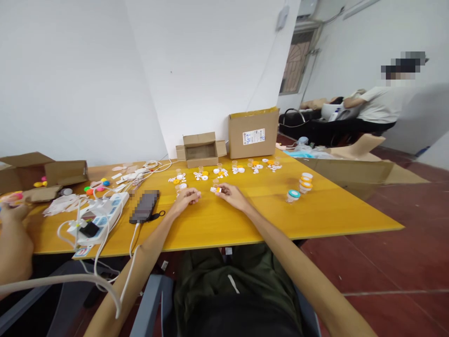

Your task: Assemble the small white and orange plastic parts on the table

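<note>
My right hand (pixel 232 195) pinches a small white-and-orange plastic part (pixel 215 190) above the table. To its left, my left hand (pixel 186 198) is closed with its fingertips together; what it holds, if anything, is too small to make out. Just beyond my hands lie groups of small white and orange plastic pieces (pixel 201 175), with small clear cups (pixel 235 164) standing among them. To the right stand round clear containers, one with a teal lid (pixel 293 193) and a stack with white and orange lids (pixel 306 179).
Cardboard boxes stand at the back, one open (pixel 201 152) and one larger (pixel 254 135). A phone (pixel 145 206), a power strip (pixel 105 217) and loose cables lie left. Another person's hand (pixel 14 210) is at the far left. A person (pixel 380 105) sits at the far right.
</note>
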The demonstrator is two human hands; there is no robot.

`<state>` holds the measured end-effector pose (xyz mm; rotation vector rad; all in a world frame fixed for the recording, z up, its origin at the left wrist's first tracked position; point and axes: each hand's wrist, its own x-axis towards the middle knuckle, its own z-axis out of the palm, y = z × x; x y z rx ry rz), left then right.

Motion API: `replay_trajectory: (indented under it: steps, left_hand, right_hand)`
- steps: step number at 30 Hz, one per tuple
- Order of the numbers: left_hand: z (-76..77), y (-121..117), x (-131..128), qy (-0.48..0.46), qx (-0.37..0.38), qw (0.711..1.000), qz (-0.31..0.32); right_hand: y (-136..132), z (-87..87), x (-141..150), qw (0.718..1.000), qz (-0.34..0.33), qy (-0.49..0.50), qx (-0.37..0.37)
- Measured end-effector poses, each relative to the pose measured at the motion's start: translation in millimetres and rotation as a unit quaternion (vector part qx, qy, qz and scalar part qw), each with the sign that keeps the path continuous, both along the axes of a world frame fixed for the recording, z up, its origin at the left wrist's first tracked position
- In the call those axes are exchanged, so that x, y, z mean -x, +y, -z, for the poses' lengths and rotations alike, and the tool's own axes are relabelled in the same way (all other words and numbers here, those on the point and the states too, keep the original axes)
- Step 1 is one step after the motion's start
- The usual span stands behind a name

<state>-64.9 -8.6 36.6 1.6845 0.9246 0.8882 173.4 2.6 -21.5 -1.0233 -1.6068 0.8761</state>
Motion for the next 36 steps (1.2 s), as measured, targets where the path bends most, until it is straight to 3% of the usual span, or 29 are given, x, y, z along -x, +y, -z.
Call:
replay_trajectory:
  steps: [8, 14, 18, 24, 26, 29, 36]
  left_hand:
    - [-0.1, 11, 20, 0.062, -0.086, 0.993, -0.056]
    - [2.8, 13, 13, 0.137, -0.168, 0.974, -0.070]
    - [10.1, 7, -6, 0.295, -0.261, 0.919, -0.035]
    - [15.0, 14, -23, 0.410, -0.434, 0.797, -0.090]
    - [15.3, 19, -24, 0.440, -0.445, 0.771, -0.119]
    - [16.1, 23, -25, 0.476, -0.423, 0.753, -0.166]
    - [22.1, 23, -22, 0.467, -0.383, 0.762, -0.231]
  right_hand:
    - [-1, -0.8, -1, 1.000, -0.006, -0.014, -0.003]
    - [-4, -5.5, 0, 1.000, -0.003, -0.018, -0.010]
    - [-3, -5.8, 0, 1.000, -0.008, -0.015, -0.007]
    - [-1, -2.6, 0, 1.000, -0.004, -0.020, -0.012]
    - [-1, -2.3, -1, 1.000, -0.003, -0.021, -0.012]
    - [-2, -2.8, 0, 1.000, 0.000, -0.020, -0.006]
    - [-3, -4.2, 0, 1.000, -0.002, -0.019, 0.003]
